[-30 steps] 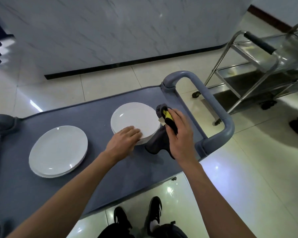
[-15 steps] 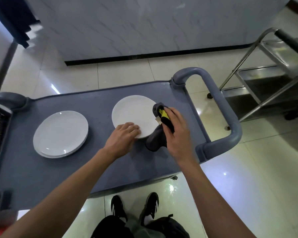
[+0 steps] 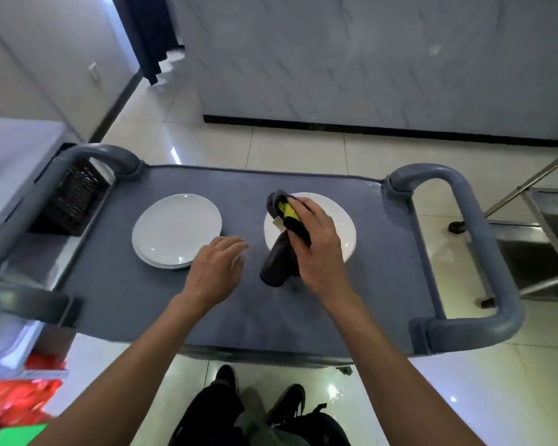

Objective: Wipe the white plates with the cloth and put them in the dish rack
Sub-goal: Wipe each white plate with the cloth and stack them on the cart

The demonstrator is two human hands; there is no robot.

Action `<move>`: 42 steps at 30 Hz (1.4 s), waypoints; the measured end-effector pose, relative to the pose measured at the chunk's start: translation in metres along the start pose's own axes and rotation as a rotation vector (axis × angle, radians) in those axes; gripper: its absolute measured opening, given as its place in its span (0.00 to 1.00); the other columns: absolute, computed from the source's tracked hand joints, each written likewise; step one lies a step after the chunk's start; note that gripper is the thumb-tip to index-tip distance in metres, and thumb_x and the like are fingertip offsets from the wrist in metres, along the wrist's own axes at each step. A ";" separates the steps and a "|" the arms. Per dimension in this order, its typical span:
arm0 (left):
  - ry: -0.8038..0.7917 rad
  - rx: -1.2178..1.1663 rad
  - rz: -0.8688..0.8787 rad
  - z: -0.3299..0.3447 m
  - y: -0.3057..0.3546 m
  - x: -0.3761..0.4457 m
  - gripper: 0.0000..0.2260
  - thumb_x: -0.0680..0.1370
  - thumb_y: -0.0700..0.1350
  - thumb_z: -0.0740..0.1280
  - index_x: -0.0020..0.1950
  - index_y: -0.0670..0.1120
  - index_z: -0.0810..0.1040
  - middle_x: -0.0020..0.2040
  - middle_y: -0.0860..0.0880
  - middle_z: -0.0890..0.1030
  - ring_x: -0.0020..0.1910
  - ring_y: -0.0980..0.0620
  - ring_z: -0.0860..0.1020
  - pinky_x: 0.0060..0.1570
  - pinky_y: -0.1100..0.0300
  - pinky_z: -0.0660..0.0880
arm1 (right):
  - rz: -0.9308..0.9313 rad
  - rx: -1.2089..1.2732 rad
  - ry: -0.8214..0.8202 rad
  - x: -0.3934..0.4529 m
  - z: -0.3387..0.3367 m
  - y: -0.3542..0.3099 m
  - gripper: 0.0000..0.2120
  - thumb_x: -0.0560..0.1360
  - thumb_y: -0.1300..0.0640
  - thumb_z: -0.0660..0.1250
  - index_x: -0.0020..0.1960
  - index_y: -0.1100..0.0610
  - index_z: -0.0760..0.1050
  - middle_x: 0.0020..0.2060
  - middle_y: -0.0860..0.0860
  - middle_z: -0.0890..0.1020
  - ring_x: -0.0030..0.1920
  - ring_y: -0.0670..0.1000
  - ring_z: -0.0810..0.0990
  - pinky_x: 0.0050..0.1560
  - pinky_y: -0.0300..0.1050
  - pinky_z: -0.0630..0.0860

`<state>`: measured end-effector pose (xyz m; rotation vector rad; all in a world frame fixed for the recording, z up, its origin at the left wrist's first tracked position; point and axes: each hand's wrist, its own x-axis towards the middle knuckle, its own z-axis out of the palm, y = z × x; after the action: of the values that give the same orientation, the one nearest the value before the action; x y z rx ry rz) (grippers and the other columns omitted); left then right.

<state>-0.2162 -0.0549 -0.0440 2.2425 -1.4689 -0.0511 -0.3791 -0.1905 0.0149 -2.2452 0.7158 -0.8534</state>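
The grey cart [image 3: 384,239] now fills the view squarely, both of its looped handles showing, where half a second ago it ran slantwise with only the right handle whole. Its flat top serves as the tabletop. At the left end, beside the left handle, a dark slatted dish rack [image 3: 74,197] has come further into sight; earlier only its corner showed at the frame's edge. A steel trolley [image 3: 548,239] stands off the right end, now cut by the frame edge.

On the left half of the tabletop lies the stack of white plates [image 3: 174,231], flat, as before. On the right half lies the single white plate [image 3: 342,226], also flat, well apart from the stack.

The right hand [image 3: 316,243] has moved from the plate's right edge to over its middle, its fingers curled in a closed grip round the dark cloth [image 3: 279,255], which has a yellow patch. The cloth's top is bunched over the plate's far left part and its loose end trails down off the near rim onto the tabletop.

The left hand [image 3: 215,272] has left the plate's near rim, where its fingers rested earlier. It now sits between the stack and the single plate, blurred, fingers loosely spread, its grip open and holding nothing.
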 end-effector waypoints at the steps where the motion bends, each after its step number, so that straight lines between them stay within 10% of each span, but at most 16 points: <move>1: 0.017 -0.008 -0.044 -0.004 -0.009 -0.004 0.12 0.77 0.38 0.71 0.60 0.42 0.83 0.60 0.46 0.83 0.59 0.41 0.79 0.56 0.46 0.77 | -0.014 0.006 -0.018 0.004 0.006 -0.005 0.24 0.79 0.65 0.67 0.74 0.57 0.71 0.71 0.53 0.74 0.68 0.55 0.71 0.71 0.34 0.59; 9: 0.155 -0.088 -0.405 -0.040 -0.106 -0.037 0.12 0.77 0.37 0.71 0.59 0.45 0.84 0.59 0.47 0.83 0.60 0.44 0.79 0.59 0.49 0.77 | -0.120 0.093 -0.190 0.048 0.093 -0.051 0.22 0.79 0.68 0.66 0.72 0.60 0.72 0.69 0.55 0.74 0.65 0.59 0.73 0.68 0.54 0.70; 15: 0.164 -0.108 -0.505 -0.064 -0.169 -0.036 0.12 0.76 0.37 0.71 0.59 0.43 0.84 0.58 0.43 0.84 0.59 0.41 0.79 0.60 0.50 0.74 | -0.119 0.112 -0.243 0.085 0.168 -0.082 0.22 0.79 0.67 0.66 0.72 0.58 0.73 0.68 0.51 0.75 0.65 0.57 0.74 0.69 0.47 0.70; 25: 0.045 -0.189 -0.500 -0.066 -0.231 -0.018 0.12 0.78 0.41 0.69 0.61 0.45 0.83 0.59 0.47 0.83 0.61 0.45 0.78 0.62 0.52 0.73 | -0.031 0.002 -0.265 0.108 0.252 -0.084 0.23 0.78 0.68 0.66 0.72 0.56 0.74 0.70 0.53 0.74 0.66 0.56 0.71 0.70 0.41 0.65; 34: 0.005 -0.213 -0.491 -0.056 -0.237 -0.006 0.12 0.79 0.41 0.69 0.61 0.45 0.83 0.60 0.47 0.83 0.62 0.45 0.78 0.63 0.50 0.74 | -0.028 -0.211 -0.276 0.090 0.261 -0.057 0.25 0.76 0.72 0.66 0.72 0.59 0.74 0.72 0.60 0.72 0.73 0.63 0.69 0.70 0.67 0.64; 42: -0.004 -0.180 -0.473 -0.046 -0.235 -0.005 0.12 0.77 0.40 0.70 0.60 0.44 0.83 0.59 0.47 0.83 0.59 0.44 0.79 0.61 0.50 0.75 | -0.214 -0.322 -0.390 0.035 0.256 -0.035 0.30 0.68 0.71 0.70 0.70 0.64 0.74 0.72 0.59 0.74 0.72 0.62 0.72 0.69 0.67 0.68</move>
<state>-0.0033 0.0428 -0.0961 2.3847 -0.8666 -0.3211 -0.1634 -0.0997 -0.0997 -2.7067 0.4590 -0.3875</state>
